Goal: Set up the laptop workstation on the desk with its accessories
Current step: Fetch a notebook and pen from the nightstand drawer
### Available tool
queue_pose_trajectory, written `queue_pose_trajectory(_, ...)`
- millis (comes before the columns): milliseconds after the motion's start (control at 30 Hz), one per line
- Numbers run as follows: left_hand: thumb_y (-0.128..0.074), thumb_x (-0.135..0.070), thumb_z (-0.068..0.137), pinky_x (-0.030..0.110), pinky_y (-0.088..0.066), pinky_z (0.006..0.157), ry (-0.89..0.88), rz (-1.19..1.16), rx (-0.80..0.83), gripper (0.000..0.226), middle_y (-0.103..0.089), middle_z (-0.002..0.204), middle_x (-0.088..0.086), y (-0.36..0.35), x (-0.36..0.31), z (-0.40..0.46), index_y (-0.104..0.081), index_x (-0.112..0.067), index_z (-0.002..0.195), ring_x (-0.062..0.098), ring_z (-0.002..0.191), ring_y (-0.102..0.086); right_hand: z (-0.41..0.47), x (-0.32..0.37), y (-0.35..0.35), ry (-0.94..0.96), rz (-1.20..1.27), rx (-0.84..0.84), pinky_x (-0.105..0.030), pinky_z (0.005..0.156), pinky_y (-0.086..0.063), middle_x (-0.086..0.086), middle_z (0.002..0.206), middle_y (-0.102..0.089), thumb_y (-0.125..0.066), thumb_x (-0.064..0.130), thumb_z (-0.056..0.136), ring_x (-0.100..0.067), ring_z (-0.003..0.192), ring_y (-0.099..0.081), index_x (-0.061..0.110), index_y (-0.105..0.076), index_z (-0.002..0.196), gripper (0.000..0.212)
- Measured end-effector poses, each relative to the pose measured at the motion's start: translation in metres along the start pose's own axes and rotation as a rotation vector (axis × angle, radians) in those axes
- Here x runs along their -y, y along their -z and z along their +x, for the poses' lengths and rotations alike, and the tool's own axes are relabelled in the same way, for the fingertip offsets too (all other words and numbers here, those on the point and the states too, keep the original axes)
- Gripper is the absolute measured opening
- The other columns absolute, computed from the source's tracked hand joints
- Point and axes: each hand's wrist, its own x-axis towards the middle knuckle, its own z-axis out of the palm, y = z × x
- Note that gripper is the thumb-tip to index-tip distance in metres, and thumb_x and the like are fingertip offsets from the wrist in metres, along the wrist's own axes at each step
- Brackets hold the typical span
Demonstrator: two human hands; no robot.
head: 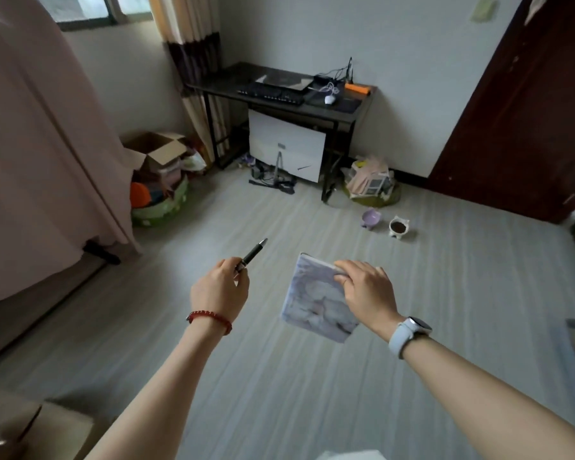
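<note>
No legible writing. Left hand (219, 290) pinches a dark pen (253, 252); right hand (367, 290) grips a pale marbled notebook (316, 300) by its edge. Closed laptop (283, 80) lies flat on the black desk (213, 81), behind a keyboard (270, 95) (white mouse (329, 99) beside). Open cardboard box (156, 152) on the floor holds indistinct clutter.

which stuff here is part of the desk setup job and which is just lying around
For the job: desk; laptop; keyboard; mouse; pen held in left hand; notebook held in right hand.

Lying about: cardboard box; purple bowl; white bowl; curtain.
</note>
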Motion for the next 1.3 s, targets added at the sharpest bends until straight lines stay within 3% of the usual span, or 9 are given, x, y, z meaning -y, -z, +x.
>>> queue_pose_trajectory(200, -0.052, -0.019, 0.086, 0.026, -0.032, 0.054, -0.039, -0.009, -0.006, 0.012, -0.066, 0.083, 0.006, -0.068, -0.001, 0.201, -0.063, -0.016, 0.084, 0.031, 0.072, -0.059, 0.192, -0.036, -0.065, -0.012, 0.030, -0.008, -0.036, 0.075, -0.039, -0.006, 0.100, -0.070, -0.060, 0.013, 0.085, -0.029, 0.094, -0.063, 0.013, -0.065, 0.105, 0.020)
queue_pose_trajectory(400, -0.052, -0.020, 0.086, 0.032, -0.044, 0.060, 0.020, -0.015, -0.038, 0.012, -0.066, 0.088, 0.005, -0.124, 0.019, 0.395, -0.064, -0.016, 0.088, 0.030, 0.080, -0.061, 0.399, -0.062, -0.142, -0.010, 0.081, 0.020, -0.035, 0.081, -0.037, -0.005, 0.110, -0.068, -0.054, 0.017, 0.090, -0.028, 0.102, -0.059, 0.015, -0.062, 0.113, 0.024)
queue_pose_trajectory(533, -0.057, -0.018, 0.085, 0.028, -0.042, 0.059, 0.077, -0.003, -0.117, 0.010, -0.068, 0.087, 0.006, -0.125, 0.052, 0.508, -0.066, -0.014, 0.090, 0.029, 0.077, -0.063, 0.535, -0.047, -0.178, 0.011, 0.084, 0.045, -0.033, 0.079, -0.033, -0.003, 0.109, -0.067, -0.054, 0.018, 0.090, -0.027, 0.102, -0.059, 0.017, -0.062, 0.113, 0.024)
queue_pose_trajectory(800, -0.060, -0.019, 0.084, 0.036, -0.050, 0.068, 0.189, 0.036, -0.197, 0.017, -0.070, 0.095, 0.010, -0.160, 0.146, 0.728, -0.067, -0.014, 0.099, 0.032, 0.086, -0.064, 0.773, -0.012, -0.277, 0.019, 0.182, 0.090, -0.035, 0.082, -0.036, -0.006, 0.110, -0.068, -0.055, 0.015, 0.089, -0.031, 0.101, -0.060, 0.016, -0.062, 0.111, 0.023)
queue_pose_trajectory(967, -0.057, -0.022, 0.085, 0.036, -0.049, 0.070, 0.188, 0.000, -0.138, 0.016, -0.069, 0.096, 0.010, -0.210, 0.190, 0.906, -0.066, -0.014, 0.097, 0.033, 0.091, -0.063, 0.932, 0.013, -0.356, -0.044, 0.236, 0.125, -0.035, 0.085, -0.039, -0.007, 0.112, -0.068, -0.055, 0.017, 0.090, -0.033, 0.102, -0.059, 0.017, -0.063, 0.113, 0.024)
queue_pose_trajectory(1300, -0.054, -0.024, 0.085, 0.032, -0.046, 0.070, 0.152, -0.073, -0.083, 0.015, -0.068, 0.094, 0.005, -0.275, 0.212, 1.212, -0.064, -0.019, 0.096, 0.030, 0.089, -0.062, 1.203, 0.008, -0.421, -0.220, 0.286, 0.097, -0.038, 0.090, -0.042, -0.003, 0.119, -0.065, -0.053, 0.019, 0.092, -0.028, 0.109, -0.058, 0.016, -0.059, 0.119, 0.028)
